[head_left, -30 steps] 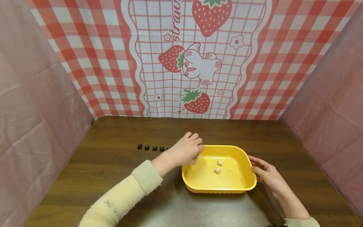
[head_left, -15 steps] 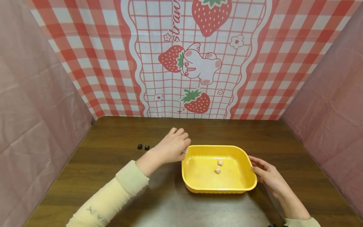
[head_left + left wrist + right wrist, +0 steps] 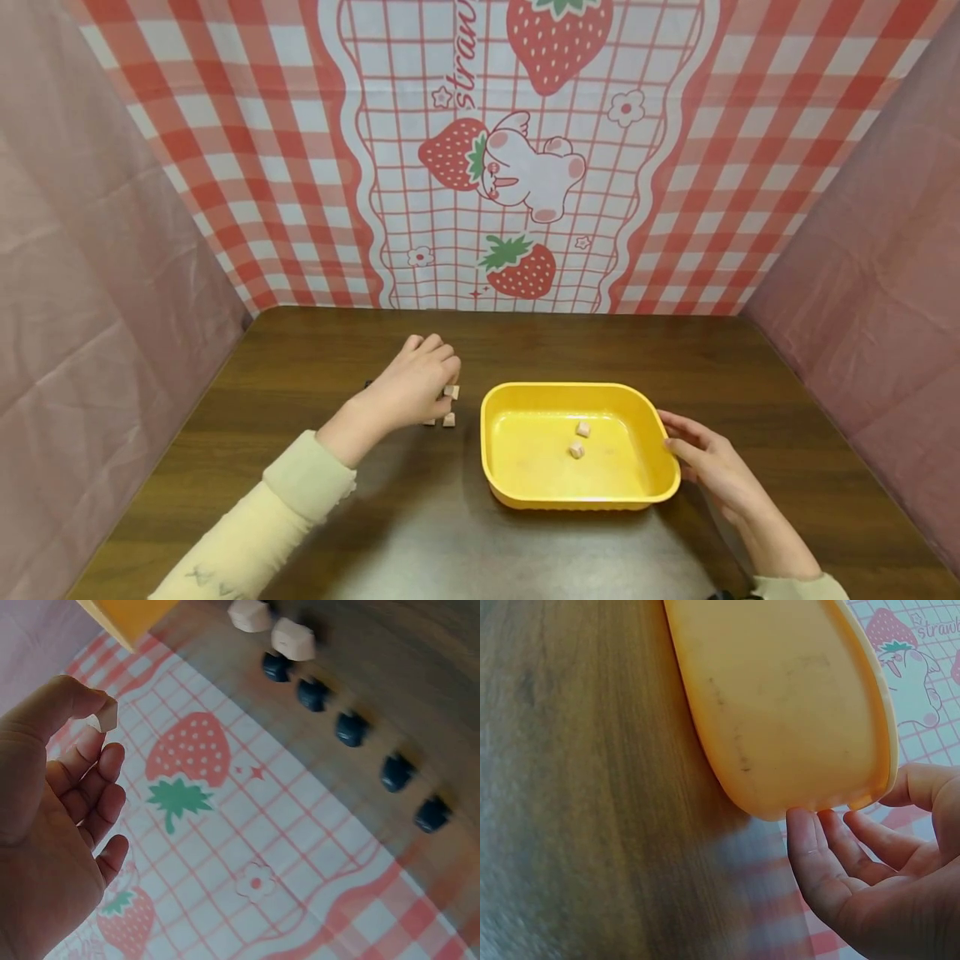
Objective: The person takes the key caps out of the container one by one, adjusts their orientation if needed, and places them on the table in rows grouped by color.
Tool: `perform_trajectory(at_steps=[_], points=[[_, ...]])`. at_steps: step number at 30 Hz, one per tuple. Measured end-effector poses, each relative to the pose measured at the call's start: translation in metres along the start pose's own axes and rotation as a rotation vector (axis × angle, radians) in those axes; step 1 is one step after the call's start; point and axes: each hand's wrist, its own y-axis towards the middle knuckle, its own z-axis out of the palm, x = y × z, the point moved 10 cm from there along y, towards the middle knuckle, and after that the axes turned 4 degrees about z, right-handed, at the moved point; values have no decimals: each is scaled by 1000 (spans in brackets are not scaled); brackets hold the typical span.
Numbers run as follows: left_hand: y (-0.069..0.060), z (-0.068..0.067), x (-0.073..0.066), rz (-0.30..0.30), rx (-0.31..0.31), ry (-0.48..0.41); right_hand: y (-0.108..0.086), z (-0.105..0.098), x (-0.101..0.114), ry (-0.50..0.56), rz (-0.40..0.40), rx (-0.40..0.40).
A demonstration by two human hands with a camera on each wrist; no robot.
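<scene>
My left hand (image 3: 412, 379) pinches a small beige keycap-shaped block (image 3: 109, 715) between thumb and index finger, above the table left of the yellow tub. Below it in the head view, a beige block (image 3: 448, 420) stands on the table with another beside it, partly behind the hand. A row of small black blocks (image 3: 351, 729) shows in the left wrist view; the left hand hides most of it from the head camera. My right hand (image 3: 712, 467) grips the right end of the yellow tub (image 3: 577, 503), thumb at the rim and fingers against the outer wall.
Two beige blocks (image 3: 580, 440) lie apart inside the tub. The brown wooden table (image 3: 360, 342) ends at a strawberry-print cloth (image 3: 525, 167) at the back. Pink cloth (image 3: 862, 208) hangs at both sides.
My left hand has come out of the tub with the beige block and moved left, over the row of black blocks. The right hand and the tub have stayed in place.
</scene>
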Motion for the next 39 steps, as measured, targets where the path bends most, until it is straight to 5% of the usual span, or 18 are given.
perform_trajectory(at_steps=[15,20,39], points=[[-32,28,31,-61,-46,8,1,0,-1,6,-12,10],[-39,43,41,-91,-5,-1,1,0,0,10,-18,7],[-41,75,52,-120,97,10,-1,0,-1,6,-5,5]])
